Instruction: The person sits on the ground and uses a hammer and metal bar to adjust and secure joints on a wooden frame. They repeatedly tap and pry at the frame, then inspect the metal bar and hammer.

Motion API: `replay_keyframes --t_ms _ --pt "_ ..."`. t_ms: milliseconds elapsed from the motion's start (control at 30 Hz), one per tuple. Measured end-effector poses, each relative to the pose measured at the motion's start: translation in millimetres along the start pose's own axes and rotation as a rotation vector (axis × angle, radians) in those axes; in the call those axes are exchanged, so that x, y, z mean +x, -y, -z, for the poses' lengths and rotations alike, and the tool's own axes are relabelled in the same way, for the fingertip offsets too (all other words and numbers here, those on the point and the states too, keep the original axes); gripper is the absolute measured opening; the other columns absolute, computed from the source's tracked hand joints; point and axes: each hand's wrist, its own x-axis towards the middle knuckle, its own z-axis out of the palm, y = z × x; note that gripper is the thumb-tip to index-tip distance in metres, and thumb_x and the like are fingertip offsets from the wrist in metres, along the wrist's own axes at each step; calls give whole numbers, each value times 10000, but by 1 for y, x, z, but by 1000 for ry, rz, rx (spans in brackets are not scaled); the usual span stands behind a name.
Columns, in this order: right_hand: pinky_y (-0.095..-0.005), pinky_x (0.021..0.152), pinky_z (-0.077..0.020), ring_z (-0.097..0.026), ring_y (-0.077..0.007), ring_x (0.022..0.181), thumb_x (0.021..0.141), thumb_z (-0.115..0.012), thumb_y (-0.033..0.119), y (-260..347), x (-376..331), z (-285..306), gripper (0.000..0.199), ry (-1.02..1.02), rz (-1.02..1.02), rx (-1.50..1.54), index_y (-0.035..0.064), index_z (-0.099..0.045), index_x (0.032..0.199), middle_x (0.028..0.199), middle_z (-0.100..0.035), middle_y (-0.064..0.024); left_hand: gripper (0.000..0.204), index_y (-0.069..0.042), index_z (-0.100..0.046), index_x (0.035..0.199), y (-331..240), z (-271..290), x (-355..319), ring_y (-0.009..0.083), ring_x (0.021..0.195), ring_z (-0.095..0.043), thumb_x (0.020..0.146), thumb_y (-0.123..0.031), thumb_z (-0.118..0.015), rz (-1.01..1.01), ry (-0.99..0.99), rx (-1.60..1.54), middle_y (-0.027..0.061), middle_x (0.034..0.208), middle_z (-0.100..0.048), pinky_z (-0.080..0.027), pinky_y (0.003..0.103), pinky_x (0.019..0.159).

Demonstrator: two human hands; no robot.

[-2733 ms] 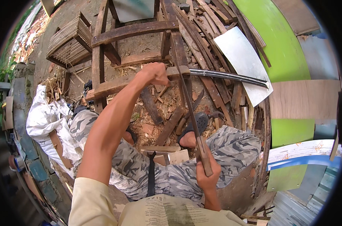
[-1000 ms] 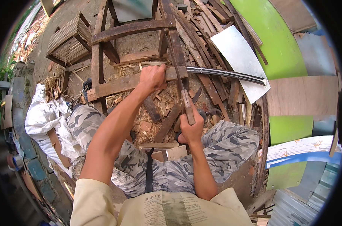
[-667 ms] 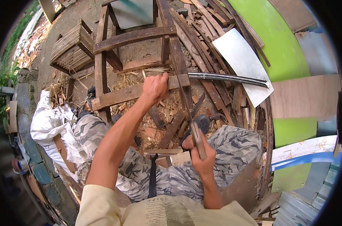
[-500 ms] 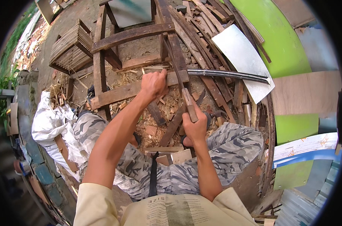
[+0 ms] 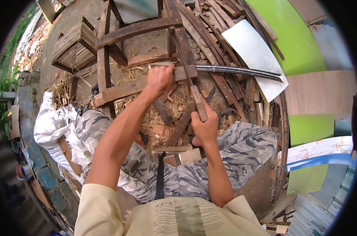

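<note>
My left hand (image 5: 161,80) is closed over a brown wooden rail (image 5: 125,94) of the rough timber frame (image 5: 103,55). In my right hand (image 5: 205,125) is the straight wooden handle of a narrow, dark-bladed handsaw (image 5: 198,103). Its blade points away from me and crosses the rail's right end; fine details of its edge are too small to make out. From that same end a long black strip with pale lines (image 5: 241,70) reaches to the right; how it meets the rail is hard to tell.
Planks (image 5: 218,43) are heaped at the far right, beside a white sheet (image 5: 253,51) and green panels (image 5: 288,43). A slatted wooden crate (image 5: 74,47) stands at the far left, a white sack (image 5: 54,122) nearer. Wood chips (image 5: 159,129) litter the ground between my legs.
My right hand and the saw have shifted slightly nearer to me and to the right. My left hand keeps its place on the rail; the view has tilted a little.
</note>
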Motion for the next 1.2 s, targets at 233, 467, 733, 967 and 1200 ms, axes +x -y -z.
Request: replay_keyframes --t_ms 233,467,733,967,1200 --pt "-292 773 -555 -737 -202 932 786 -567 -19 20 -127 68 590 63 88 -122 -77 -571 1373 1137 -728 -235 306 -58 -609 998 4 2 -8 365 719 -701 745 -200 -707 89 95 -17 184 805 -706 -546 487 640" --pt "-304 588 -488 -552 -139 599 820 -590 35 -8 -17 0 571 -3 73 -1 -50 -568 1384 740 -635 -135 363 -57 -615 1014 6 -1 0 374 762 -705 719 -230 -737 35 64 2 185 836 -713 -554 484 670" --pt "-296 757 -562 -738 -219 866 814 -566 5 -4 -176 73 561 -5 73 -166 -117 -555 1362 1083 -726 -249 413 -37 -623 1004 10 9 1 352 797 -703 708 -301 -740 49 166 14 180 862 -717 -565 476 723" --pt "-313 833 -549 -718 -246 953 821 -574 25 -3 -190 117 546 -184 107 -155 -141 -556 1340 1147 -714 -231 556 0 -754 980 24 33 39 354 901 -720 672 -463 -768 -6 446 -26 208 983 -745 -578 464 793" --pt "-362 968 -497 -669 -280 1085 833 -561 43 -42 -133 114 527 -269 -1 9 -129 -565 1331 1208 -680 -230 435 -45 -721 875 20 25 17 339 794 -739 713 -440 -804 -34 91 53 174 849 -745 -583 450 708"
